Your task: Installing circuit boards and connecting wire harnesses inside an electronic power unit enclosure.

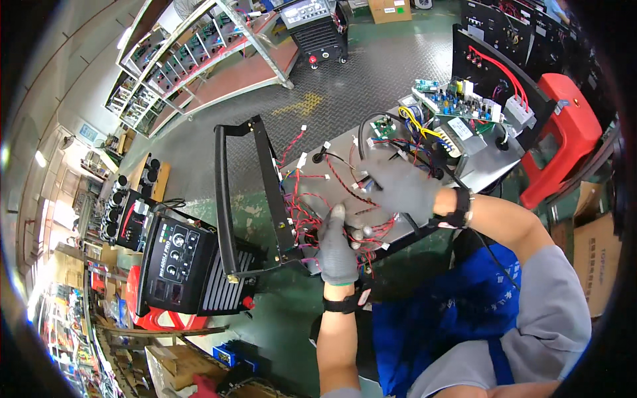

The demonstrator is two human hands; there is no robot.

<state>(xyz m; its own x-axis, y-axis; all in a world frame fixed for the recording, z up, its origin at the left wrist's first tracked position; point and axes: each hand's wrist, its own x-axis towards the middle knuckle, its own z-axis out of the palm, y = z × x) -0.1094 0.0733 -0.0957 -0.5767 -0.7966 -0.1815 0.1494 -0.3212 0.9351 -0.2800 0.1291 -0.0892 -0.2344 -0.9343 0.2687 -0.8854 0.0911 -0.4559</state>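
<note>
Head view, red wires (pixel 310 215): lie in a loose tangle on the metal plate (pixel 345 147), beside the black end frame (pixel 273 192), partly twisted in pairs.
Wire handling: probably light and limp, easy to bend, prone to snagging on one another.
White connectors (pixel 385 247): tip many of the wires; look small and hard, so likely best pinched by the sides rather than tugged by the wire.
Left hand (pixel 335 249): reaches in among the red wires, gloved in grey, with curled fingers; cannot tell whether pinching any wire.
Right hand (pixel 401 189): hangs over the plate, gloved in grey and blurred; cannot tell whether grasping or released.
Grip: probably helped by the gloves against slipping, yet dulled in feel on thin wire.
Circuit board (pixel 458 103): sits near the plate's far right end, crowded with parts; likely fragile, best touched only at the edges.
Long dark handle (pixel 223 199): joins the end frame; seems stiff, likely suits steadying the apparently heavy assembly.
</note>
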